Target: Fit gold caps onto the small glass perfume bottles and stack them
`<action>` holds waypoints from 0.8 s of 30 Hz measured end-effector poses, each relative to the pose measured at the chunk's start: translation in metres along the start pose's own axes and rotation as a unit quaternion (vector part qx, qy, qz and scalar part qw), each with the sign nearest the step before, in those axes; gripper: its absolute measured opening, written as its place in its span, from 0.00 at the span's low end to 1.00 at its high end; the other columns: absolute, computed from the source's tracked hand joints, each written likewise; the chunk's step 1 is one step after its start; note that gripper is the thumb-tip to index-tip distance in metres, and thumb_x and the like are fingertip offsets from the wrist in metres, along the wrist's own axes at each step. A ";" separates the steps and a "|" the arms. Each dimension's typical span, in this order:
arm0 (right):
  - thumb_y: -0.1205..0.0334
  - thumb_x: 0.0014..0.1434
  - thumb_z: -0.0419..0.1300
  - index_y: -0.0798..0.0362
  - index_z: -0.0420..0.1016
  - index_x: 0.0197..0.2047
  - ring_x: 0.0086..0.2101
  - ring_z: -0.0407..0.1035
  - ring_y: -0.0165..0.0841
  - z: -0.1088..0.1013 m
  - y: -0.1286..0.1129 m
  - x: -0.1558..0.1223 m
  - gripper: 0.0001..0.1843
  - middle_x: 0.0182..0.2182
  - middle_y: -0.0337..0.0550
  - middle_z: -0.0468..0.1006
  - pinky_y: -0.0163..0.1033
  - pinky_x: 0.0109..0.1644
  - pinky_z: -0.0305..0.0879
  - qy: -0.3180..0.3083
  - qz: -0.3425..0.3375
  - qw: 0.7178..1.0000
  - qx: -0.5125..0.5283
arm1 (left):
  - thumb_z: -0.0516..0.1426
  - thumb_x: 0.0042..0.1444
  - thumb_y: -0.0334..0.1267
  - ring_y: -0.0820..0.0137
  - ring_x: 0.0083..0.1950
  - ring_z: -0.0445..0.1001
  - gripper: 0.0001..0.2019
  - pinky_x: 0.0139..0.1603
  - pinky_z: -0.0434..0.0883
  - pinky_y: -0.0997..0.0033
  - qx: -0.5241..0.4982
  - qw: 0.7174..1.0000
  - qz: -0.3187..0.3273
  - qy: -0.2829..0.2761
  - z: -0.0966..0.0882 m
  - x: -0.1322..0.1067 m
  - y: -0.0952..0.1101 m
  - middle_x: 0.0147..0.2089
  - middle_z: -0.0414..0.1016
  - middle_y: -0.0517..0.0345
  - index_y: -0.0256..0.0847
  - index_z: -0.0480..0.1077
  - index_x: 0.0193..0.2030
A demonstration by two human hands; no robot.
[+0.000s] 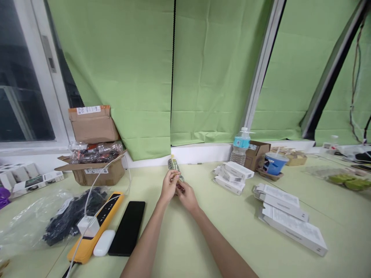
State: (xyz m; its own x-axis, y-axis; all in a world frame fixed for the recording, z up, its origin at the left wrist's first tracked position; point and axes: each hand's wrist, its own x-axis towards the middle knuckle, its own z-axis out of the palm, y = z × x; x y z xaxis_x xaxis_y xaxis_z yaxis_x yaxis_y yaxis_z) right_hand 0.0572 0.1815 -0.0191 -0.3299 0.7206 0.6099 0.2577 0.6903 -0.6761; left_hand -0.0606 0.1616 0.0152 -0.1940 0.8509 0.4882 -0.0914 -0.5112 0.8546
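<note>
In front of me, at the middle of the table, is a slim green-and-white patterned package [173, 165] with a yellow top end, pointing toward the wall. Whether it is a bottle or a packet I cannot tell. My left hand [169, 187] is closed at its near side, with thumb and fingertips pinched together; what they pinch is too small to name. Lower down, my right hand [188, 196] has its fingers curled round the near end of the package, where something dark red shows. Both hands meet and cover much of it.
To the left lie a black phone [127, 227], a white case [104, 242] and a yellow power strip [87, 245] with cables. Cardboard boxes [98, 173] stand behind. On the right are white boxes [294, 227], a water bottle [241, 148] and a blue cup [274, 164].
</note>
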 end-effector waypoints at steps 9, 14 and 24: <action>0.60 0.59 0.56 0.52 0.76 0.49 0.35 0.70 0.37 0.003 0.005 0.002 0.16 0.36 0.45 0.77 0.40 0.41 0.67 0.007 0.006 1.000 -0.002 | 0.59 0.56 0.53 0.63 0.45 0.78 0.18 0.46 0.73 0.65 -0.010 0.998 -0.034 0.050 0.006 0.003 -0.001 0.43 0.80 0.47 0.38 0.74 0.42; 0.59 0.57 0.57 0.53 0.74 0.47 0.34 0.70 0.36 0.003 0.007 0.001 0.15 0.36 0.44 0.78 0.39 0.38 0.66 0.002 0.038 0.999 0.015 | 0.64 0.50 0.52 0.66 0.37 0.78 0.20 0.37 0.74 0.69 -0.019 0.990 -0.102 0.093 0.007 0.003 -0.007 0.39 0.80 0.50 0.38 0.73 0.42; 0.57 0.54 0.59 0.52 0.71 0.38 0.32 0.69 0.36 0.003 0.007 0.000 0.10 0.33 0.42 0.76 0.38 0.35 0.62 -0.016 0.073 0.997 -0.003 | 0.62 0.50 0.53 0.69 0.30 0.75 0.18 0.31 0.71 0.72 0.018 0.981 -0.161 0.106 0.000 0.001 -0.013 0.29 0.75 0.58 0.37 0.72 0.34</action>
State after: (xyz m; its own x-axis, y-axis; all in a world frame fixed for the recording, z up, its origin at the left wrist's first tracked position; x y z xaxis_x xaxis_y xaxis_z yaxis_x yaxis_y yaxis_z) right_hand 0.0564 0.1865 -0.0248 -0.3172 0.8109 0.4917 0.3104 0.5787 -0.7542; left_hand -0.0594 0.1691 0.0047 -0.3596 0.9215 0.1465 -0.1478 -0.2112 0.9662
